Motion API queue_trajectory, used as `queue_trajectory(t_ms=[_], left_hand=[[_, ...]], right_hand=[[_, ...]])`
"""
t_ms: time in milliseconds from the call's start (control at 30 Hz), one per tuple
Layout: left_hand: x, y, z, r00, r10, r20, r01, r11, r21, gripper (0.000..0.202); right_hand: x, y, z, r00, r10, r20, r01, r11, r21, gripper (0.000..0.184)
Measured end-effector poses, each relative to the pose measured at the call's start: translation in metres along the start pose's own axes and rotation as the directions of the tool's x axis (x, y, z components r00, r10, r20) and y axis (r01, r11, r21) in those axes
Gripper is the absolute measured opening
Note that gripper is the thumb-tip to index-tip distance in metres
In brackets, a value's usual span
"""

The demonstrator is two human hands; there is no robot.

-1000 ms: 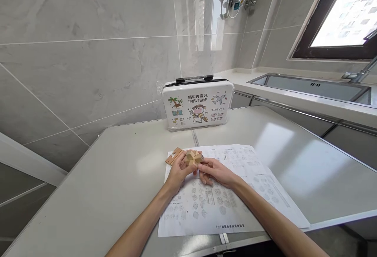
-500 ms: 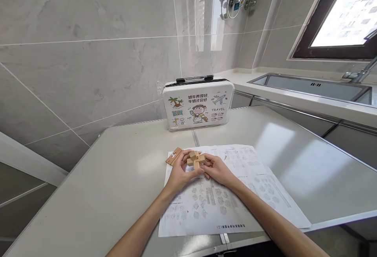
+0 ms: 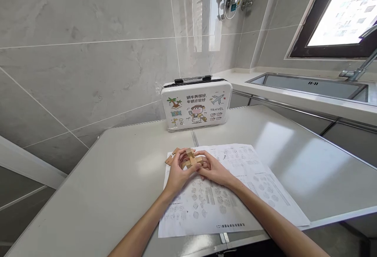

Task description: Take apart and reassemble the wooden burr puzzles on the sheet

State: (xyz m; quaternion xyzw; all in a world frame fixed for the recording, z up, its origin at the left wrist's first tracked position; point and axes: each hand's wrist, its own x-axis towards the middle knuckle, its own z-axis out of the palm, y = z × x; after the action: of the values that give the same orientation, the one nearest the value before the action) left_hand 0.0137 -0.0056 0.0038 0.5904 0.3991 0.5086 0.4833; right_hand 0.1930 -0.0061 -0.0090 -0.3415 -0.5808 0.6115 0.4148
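A wooden interlocking puzzle (image 3: 193, 160) of crossed light-brown blocks is held above the sheet between both hands. My left hand (image 3: 178, 169) grips its left side, thumb along the near face and fingers behind. From the right, my right hand (image 3: 214, 168) closes on the block that sticks out on that side; some of its fingertips are hidden behind the puzzle. Just beyond my left hand lie flat notched wooden pieces (image 3: 169, 160), partly covered by the fingers. Beneath the hands is a large paper sheet (image 3: 235, 210) printed with small diagrams.
A white hard case (image 3: 196, 107) with cartoon prints and a black handle stands at the back of the white table (image 3: 123, 170), near the tiled wall. To the right is a counter with a sink (image 3: 309, 86) and a faucet (image 3: 357, 72).
The puzzle has been turned and tilted between my hands, so one block now points up and to the left. My right hand's fingers have curled further around the right side.
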Motion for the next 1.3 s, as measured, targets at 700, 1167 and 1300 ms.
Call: queue_trajectory(t_ms=[700, 1167, 1300], left_hand=[[0.005, 0.011, -0.008, 0.991, -0.075, -0.112, 0.062, 0.992, -0.113, 0.046], [0.004, 0.008, -0.006, 0.996, -0.084, -0.037, 0.08, 0.99, -0.116, 0.05], [0.005, 0.007, -0.006, 0.998, -0.061, 0.0, 0.061, 0.996, -0.059, 0.047]], right_hand=[[0.003, 0.016, -0.006, 0.886, -0.336, -0.321, 0.018, 0.715, -0.699, 0.01], [0.002, 0.02, 0.0, 0.871, -0.48, -0.102, 0.16, 0.474, -0.866, 0.011], [0.001, 0.013, 0.002, 0.872, -0.468, -0.145, 0.156, 0.546, -0.823, 0.016]])
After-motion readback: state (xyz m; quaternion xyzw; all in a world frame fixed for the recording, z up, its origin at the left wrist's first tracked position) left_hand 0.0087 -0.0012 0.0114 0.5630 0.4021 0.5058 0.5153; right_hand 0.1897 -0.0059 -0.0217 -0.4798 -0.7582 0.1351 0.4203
